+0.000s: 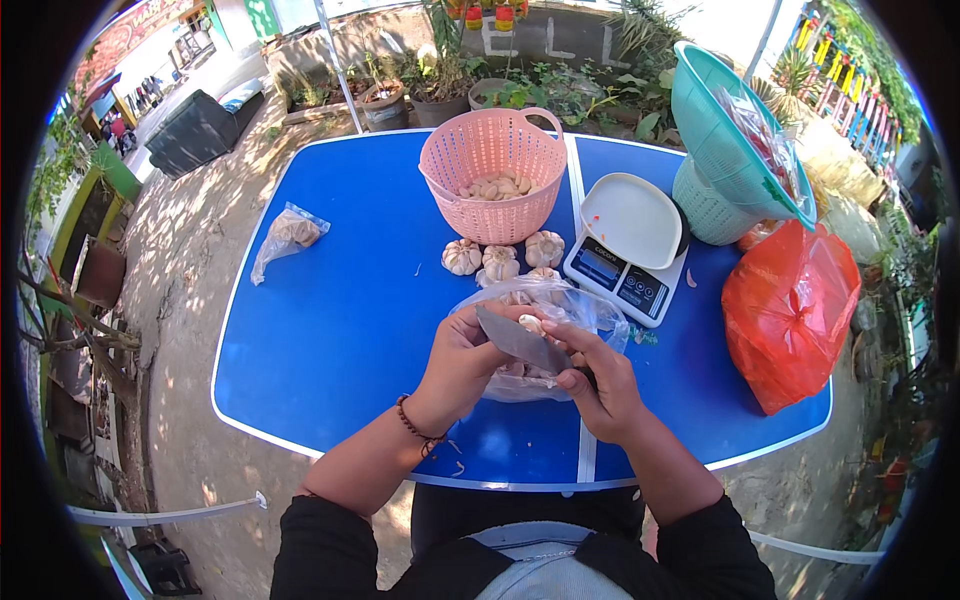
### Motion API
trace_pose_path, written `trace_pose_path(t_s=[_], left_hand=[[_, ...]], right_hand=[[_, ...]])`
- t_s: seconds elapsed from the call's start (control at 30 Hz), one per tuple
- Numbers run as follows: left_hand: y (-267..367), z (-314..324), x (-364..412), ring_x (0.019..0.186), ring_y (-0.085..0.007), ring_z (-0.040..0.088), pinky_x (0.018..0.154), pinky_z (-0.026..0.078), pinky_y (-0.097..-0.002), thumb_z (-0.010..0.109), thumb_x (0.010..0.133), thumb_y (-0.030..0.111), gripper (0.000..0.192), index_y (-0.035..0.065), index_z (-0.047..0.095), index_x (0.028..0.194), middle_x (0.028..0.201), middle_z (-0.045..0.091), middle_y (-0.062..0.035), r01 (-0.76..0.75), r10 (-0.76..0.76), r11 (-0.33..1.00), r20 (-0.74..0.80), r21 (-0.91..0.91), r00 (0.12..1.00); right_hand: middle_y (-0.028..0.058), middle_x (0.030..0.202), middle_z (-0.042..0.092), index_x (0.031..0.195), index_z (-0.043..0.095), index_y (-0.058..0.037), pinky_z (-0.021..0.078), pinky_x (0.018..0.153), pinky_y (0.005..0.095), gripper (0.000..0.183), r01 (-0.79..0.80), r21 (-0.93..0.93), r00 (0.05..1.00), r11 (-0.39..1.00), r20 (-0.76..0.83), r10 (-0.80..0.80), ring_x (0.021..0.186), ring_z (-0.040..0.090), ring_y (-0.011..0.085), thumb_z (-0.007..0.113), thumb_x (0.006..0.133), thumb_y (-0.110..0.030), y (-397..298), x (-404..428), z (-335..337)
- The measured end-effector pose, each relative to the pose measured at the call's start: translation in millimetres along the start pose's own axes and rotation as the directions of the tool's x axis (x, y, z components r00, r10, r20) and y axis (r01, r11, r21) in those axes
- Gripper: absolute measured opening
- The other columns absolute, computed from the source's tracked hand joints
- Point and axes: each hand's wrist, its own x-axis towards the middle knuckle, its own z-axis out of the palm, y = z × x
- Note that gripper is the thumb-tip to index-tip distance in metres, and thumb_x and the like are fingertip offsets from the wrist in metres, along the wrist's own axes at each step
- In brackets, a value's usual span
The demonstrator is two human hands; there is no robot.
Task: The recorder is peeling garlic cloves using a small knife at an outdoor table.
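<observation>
My right hand [604, 382] grips a knife by its handle end, and its wide grey blade [521, 341] slants up and left across the front of my left fingers. Behind the blade a pale garlic clove [531, 324] shows at the fingertips of my left hand [469, 349], with my right index finger close by. The blade hides part of the left hand's grip. Beneath both hands lies an open clear plastic bag [607, 315] with garlic pieces and skins inside. Whole garlic bulbs [500, 262] sit just beyond it.
A pink basket [491, 217] holds peeled cloves [499, 185]. Right of it stand a white kitchen scale [630, 225], a tilted turquoise colander [720, 142] on another basket, and a red plastic bag [791, 315]. A small knotted clear bag [289, 232] lies left on the blue table [337, 337].
</observation>
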Motion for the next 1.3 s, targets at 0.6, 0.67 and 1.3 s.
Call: trace_pose_path(t_s=[0.6, 0.67, 1.3], left_hand=[[-2.9, -2.1, -1.4, 0.087, -0.0158, 0.065, 0.075, 0.053, -0.0273, 0.062, 0.082, -0.002, 0.026, -0.0036, 0.060, 0.107, 0.099, 0.066, -0.0109, 0.024, -0.018, 0.991, -0.050, 0.128, 0.999], [-1.1, -3.1, -1.2, 0.088, -0.0159, 0.065, 0.075, 0.053, -0.0274, 0.063, 0.082, -0.002, 0.026, -0.0036, 0.060, 0.108, 0.100, 0.066, -0.0108, 0.010, -0.003, 0.986, -0.040, 0.165, 0.999], [-5.0, 5.5, -2.2, 0.087, -0.0151, 0.065, 0.071, 0.054, -0.0250, 0.066, 0.083, 0.002, 0.018, -0.0020, 0.062, 0.100, 0.100, 0.066, -0.0121, 0.078, -0.078, 0.997, 0.007, 0.007, 0.997]], right_hand=[[0.0133, 0.097, 0.063, 0.128, 0.052, -0.0125, 0.0500, 0.062, 0.0325, 0.039, 0.021, -0.128, 0.994, 0.992, -0.108, -0.035, 0.071, 0.063, 0.0275, 0.057, 0.090, -0.019, -5.2, 2.6, 1.3], [0.0128, 0.097, 0.062, 0.129, 0.051, -0.0129, 0.0499, 0.063, 0.0324, 0.039, -0.108, 0.057, 0.992, 0.993, -0.062, 0.111, 0.072, 0.063, 0.0277, 0.056, 0.091, -0.019, -8.8, 1.5, 0.7], [0.0141, 0.100, 0.062, 0.125, 0.053, -0.0037, 0.0492, 0.072, 0.0322, 0.032, -0.107, -0.058, 0.983, 0.992, -0.157, 0.097, 0.083, 0.064, 0.0269, 0.046, 0.096, -0.017, -4.0, 4.5, -3.3]])
